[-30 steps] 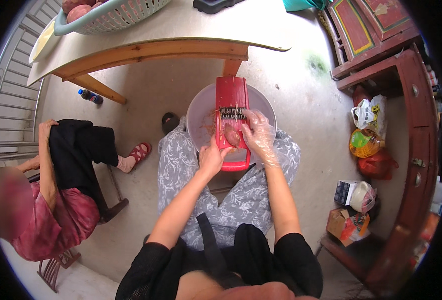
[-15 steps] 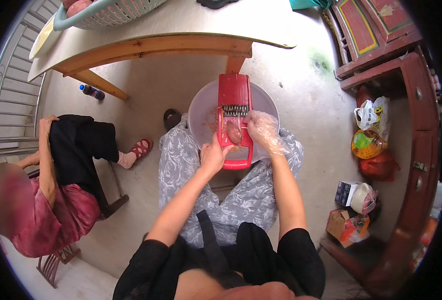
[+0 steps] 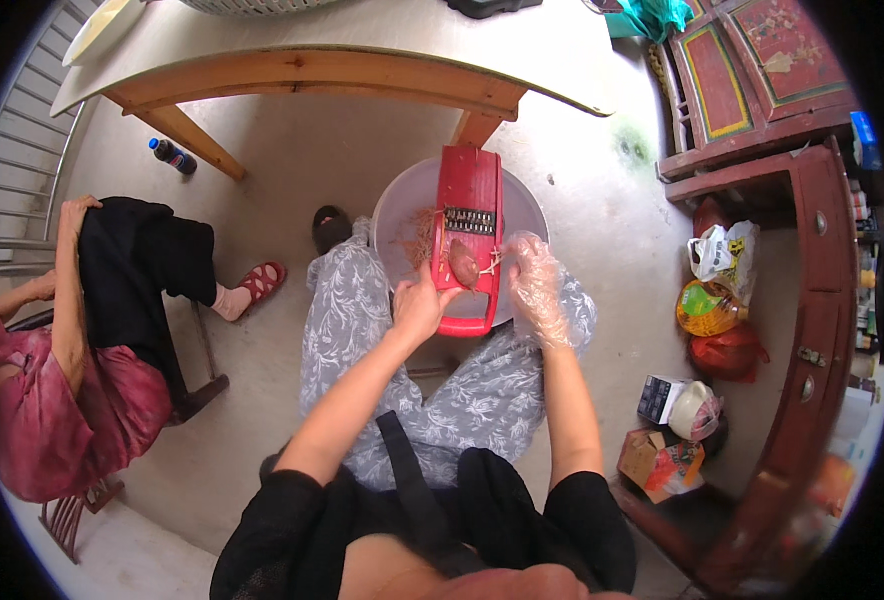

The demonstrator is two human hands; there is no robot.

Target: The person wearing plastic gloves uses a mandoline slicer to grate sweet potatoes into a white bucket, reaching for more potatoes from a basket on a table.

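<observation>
A red grater (image 3: 470, 178) with a metal blade strip lies across a pale round basin (image 3: 524, 198) between my knees. My left hand (image 3: 420, 308) grips its lower left edge, the thumb reaching over the near end. A reddish-brown root, like a piece of sweet potato (image 3: 463, 264), rests on the grater below the blades, close to that thumb. My right hand (image 3: 534, 285), in a clear plastic glove, is just off the grater's right edge. Its fingers pinch a few pale shreds (image 3: 494, 262). More shreds (image 3: 420, 235) lie in the basin left of the grater.
A table (image 3: 302, 75) stands ahead, with a dark bottle (image 3: 173, 156) on the floor by its leg. A person (image 3: 82, 390) sits at the left. Along the right runs a red cabinet (image 3: 812, 290), with bags, an oil jug (image 3: 710, 308) and a cardboard box (image 3: 657, 462) beside it.
My right hand has drawn away from the grater's surface to beyond its right edge, with shreds at its fingers. The left hand keeps its hold. The whole view has shifted slightly.
</observation>
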